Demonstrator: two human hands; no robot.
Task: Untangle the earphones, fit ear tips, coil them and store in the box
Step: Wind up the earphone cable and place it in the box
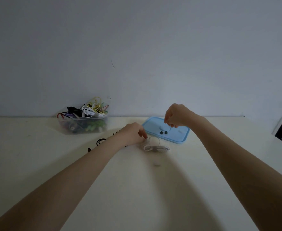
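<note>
Earphones [156,148], white coil just beside lid [166,130], look light & floppy, so prob. grab mid-bundle; left hand [133,133] pinches cord end, right hand [176,115] curled over lid, contents unclear.

Pale table [137,189], clear box [83,125] of earphones, blue lid [178,135], coiled white earphones [155,148], black cable [101,141]

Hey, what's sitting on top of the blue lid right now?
Two small dark ear tips lie on the blue lid. The right hand hovering above hides part of its far edge.
</note>
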